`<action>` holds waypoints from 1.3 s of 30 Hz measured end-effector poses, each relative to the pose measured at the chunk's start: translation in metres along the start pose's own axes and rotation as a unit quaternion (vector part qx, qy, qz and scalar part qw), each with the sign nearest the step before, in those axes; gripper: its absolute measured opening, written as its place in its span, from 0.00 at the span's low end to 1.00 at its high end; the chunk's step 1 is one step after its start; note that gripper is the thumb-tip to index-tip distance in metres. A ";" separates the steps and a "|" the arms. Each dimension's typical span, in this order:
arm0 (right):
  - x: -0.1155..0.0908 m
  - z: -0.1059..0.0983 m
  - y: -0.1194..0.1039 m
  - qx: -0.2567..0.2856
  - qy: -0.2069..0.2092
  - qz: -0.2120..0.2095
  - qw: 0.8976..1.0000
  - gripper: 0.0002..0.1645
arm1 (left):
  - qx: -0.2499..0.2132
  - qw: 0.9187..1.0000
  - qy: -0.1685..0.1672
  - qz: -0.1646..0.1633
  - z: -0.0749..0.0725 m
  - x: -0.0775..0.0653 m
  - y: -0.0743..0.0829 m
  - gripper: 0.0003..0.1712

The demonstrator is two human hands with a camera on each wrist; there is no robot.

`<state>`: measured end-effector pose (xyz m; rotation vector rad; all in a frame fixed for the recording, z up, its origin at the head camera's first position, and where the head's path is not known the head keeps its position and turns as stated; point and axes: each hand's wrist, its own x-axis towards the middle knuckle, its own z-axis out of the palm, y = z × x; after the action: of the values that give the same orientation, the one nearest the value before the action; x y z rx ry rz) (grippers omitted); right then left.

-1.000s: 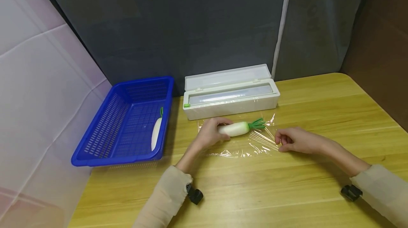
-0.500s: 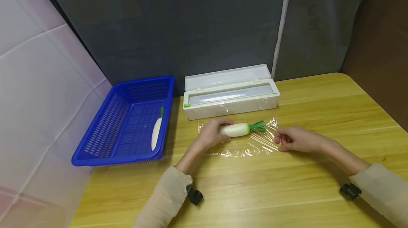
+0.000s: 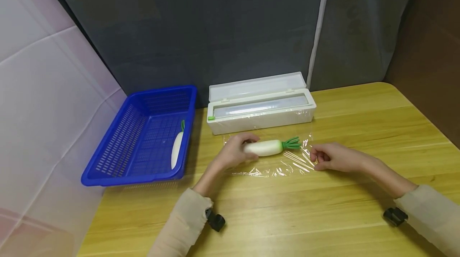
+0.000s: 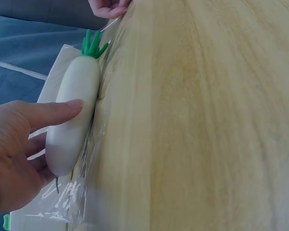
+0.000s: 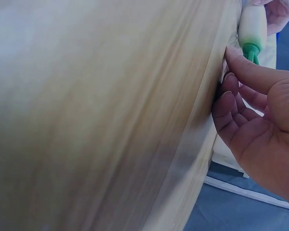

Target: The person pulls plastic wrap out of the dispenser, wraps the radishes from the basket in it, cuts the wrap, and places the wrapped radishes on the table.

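Head view: the thumb and fingers of the left hand [image 3: 235,151] grasp the blunt end of a white, elongated radish with a pale green shoulder [image 3: 267,148]. The radish lies over the clear, glossy plastic film [image 3: 276,165], its dark green leaf tuft [image 3: 292,143] directed toward the right hand [image 3: 334,157]; whether its full weight rests on the film cannot be told. The right thumb and fingertips pinch the film's near right corner, and taut creases converge on that point.

Film appears to run down the front of the white rectangular plastic dispenser box [image 3: 262,119], whose hinged lid [image 3: 256,85] stands raised above the film roll [image 3: 258,106]. A small light green tab [image 3: 211,118] sits at the box's left end. Further left, a blue perforated plastic basket [image 3: 133,180] contains a second white radish [image 3: 176,151] against its right wall. All stand on a yellow wood-grain table [image 3: 323,217].

Probable faults: excess tension at the pinched corner could tear the film or draw the box forward; slack could let the film fold and cling to itself; loosening the left grip could let the rounded radish roll; the leaf tips could snag or puncture the sheet.

Markings: no brand, label or writing is legible on any item.
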<state>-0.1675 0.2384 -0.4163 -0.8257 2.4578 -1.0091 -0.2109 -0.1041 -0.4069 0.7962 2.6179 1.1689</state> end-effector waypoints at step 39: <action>-0.006 0.004 -0.001 -0.029 0.024 -0.030 0.999 0.11 | -0.044 0.995 0.088 -0.019 -0.026 -0.048 -0.023 0.24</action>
<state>-0.1603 0.2394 -0.4180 -0.9092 2.5281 -0.9924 -0.1889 -0.1585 -0.4088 0.6512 2.6832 1.3909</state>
